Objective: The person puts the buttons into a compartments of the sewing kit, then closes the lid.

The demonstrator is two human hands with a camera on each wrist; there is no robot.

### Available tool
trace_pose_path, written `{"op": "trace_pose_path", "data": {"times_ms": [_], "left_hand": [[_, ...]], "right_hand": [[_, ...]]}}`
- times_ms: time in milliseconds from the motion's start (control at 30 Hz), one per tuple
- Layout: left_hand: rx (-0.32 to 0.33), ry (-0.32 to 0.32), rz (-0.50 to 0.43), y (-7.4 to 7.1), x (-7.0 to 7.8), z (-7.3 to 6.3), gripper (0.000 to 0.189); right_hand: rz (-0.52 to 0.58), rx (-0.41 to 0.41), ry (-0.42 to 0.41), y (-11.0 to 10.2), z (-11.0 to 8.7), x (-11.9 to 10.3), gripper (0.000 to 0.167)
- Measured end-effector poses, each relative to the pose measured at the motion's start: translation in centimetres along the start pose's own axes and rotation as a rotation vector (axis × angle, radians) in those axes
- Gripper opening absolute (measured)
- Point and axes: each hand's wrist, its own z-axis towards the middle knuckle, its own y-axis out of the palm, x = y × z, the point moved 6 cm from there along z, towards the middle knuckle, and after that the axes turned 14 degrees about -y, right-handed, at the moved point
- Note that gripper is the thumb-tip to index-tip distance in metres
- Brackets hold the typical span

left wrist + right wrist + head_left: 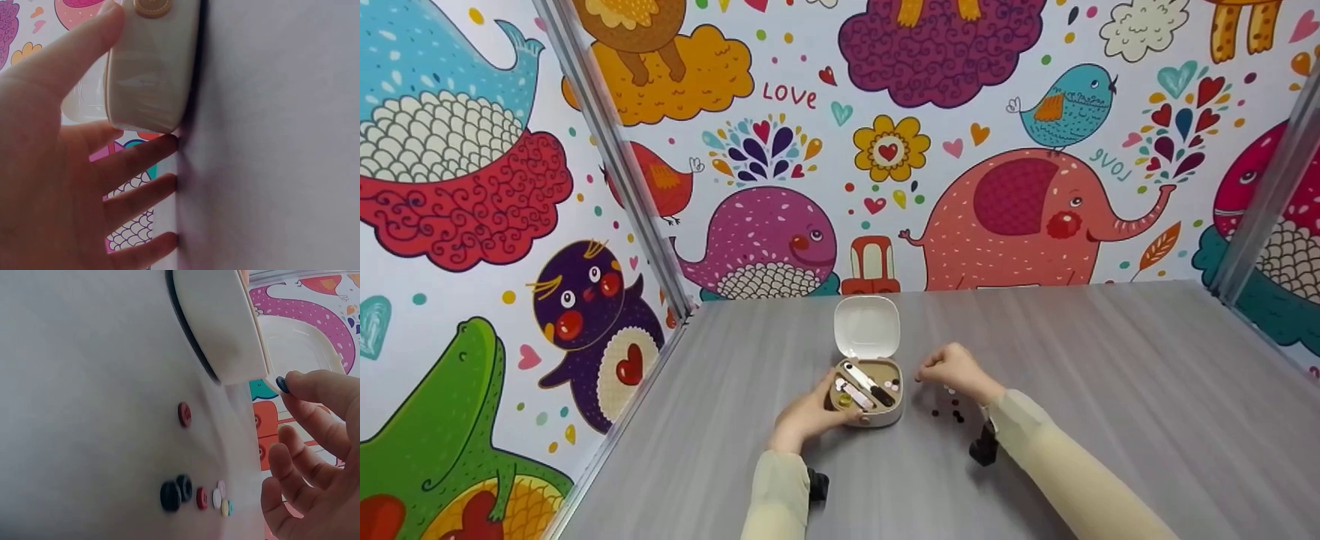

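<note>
A cream box [891, 417] with its white lid [867, 328] raised stands on the table. My left hand [810, 415] grips its near left corner, the thumb at the front rim and the other fingers spread along the side. Just right of the box, my right hand [960, 373] pinches a dark blue button [282, 385] between thumb and index finger. Inside the box lie a long white and dark brown tool [870, 384], a pale pink slim item [856, 395], a yellowish item [844, 400] and small buttons [892, 384] in the right compartment.
Several loose buttons lie on the grey table [1057, 337] under and before my right hand: a red button [184, 414] apart, a black button [171, 496], and smaller red, white and yellow ones. Patterned panels [780, 225] stand behind and at the sides.
</note>
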Motion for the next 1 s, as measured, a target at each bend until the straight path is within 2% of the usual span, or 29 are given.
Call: {"op": "trace_pose_path", "data": {"times_ms": [233, 433, 667, 1000], "left_hand": [[-0.001, 0.014, 0.002, -0.2, 0.4, 0.1, 0.101], [0.005, 0.026, 0.012, -0.4, 0.4, 0.1, 0.100], [-0.003, 0.010, -0.012, -0.3, 0.4, 0.0, 0.100], [-0.016, 0.007, -0.042, 0.0, 0.1, -0.3, 0.100]], "right_hand": [[-0.013, 0.032, 0.003, 0.3, 0.7, -0.7, 0.008], [-0.004, 0.035, -0.032, 1.1, 1.4, -1.3, 0.009], [-0.032, 0.051, -0.051, 1.8, 1.8, -1.6, 0.009], [0.032, 0.031, -0.063, 3.3, 2.0, -1.4, 0.011]]}}
